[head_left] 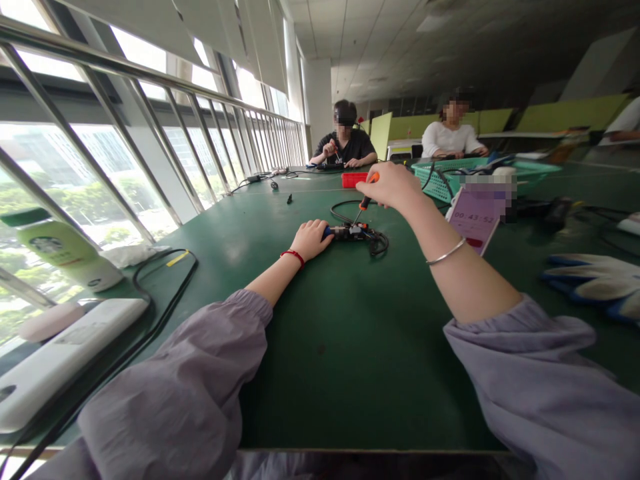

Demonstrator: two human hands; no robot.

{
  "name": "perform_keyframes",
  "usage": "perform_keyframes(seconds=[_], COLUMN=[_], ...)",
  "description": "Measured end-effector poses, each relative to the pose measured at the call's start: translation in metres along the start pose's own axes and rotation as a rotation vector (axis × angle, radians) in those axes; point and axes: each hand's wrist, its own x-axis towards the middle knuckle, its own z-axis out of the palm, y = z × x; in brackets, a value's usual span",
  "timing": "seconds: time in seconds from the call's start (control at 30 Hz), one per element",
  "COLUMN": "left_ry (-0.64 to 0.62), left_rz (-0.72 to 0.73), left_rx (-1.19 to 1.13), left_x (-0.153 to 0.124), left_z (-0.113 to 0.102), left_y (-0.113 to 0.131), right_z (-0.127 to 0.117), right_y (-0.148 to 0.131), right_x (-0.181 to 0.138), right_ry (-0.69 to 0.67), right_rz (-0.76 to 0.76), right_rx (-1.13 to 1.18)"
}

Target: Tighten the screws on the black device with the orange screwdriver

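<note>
A partly opened corded device (345, 232), with a dark cylindrical body and a blue end, lies on the green table (320, 373). Its exposed right end shows small orange and metallic parts, and a black cable loops around it. My left hand (311, 240) is closed over the blue end, pressing it against the tabletop. Above the device, my right hand (395, 183) grips an orange-handled screwdriver (367, 200). The screwdriver slants down, its tip at the exposed part; the exact contact point is too small to make out.
Beyond my right hand are a red tray (354, 180) and a teal basket (440, 183) of items. A phone (477, 213) with a timer leans near it. Gloves (595, 277) lie right; a bottle (65, 250), white power bank (75, 353) and cable lie left. Two people sit across.
</note>
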Motion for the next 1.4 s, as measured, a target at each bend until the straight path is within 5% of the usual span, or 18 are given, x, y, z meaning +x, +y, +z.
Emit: perform_keyframes(seconds=[0.5, 0.73, 1.4], left_ry=[0.005, 0.010, 0.006], left_rz=[0.006, 0.004, 0.002], left_rx=[0.014, 0.006, -0.004], left_x=[0.000, 0.000, 0.000], left_z=[-0.001, -0.001, 0.000], left_y=[0.001, 0.001, 0.001], right_z=[0.003, -0.002, 0.004], right_y=[0.003, 0.005, 0.012], right_x=[0.000, 0.002, 0.007], right_ry=[0.084, -0.034, -0.063], right_rz=[0.043, 0.088, 0.037], right_rx=[0.009, 0.114, 0.244])
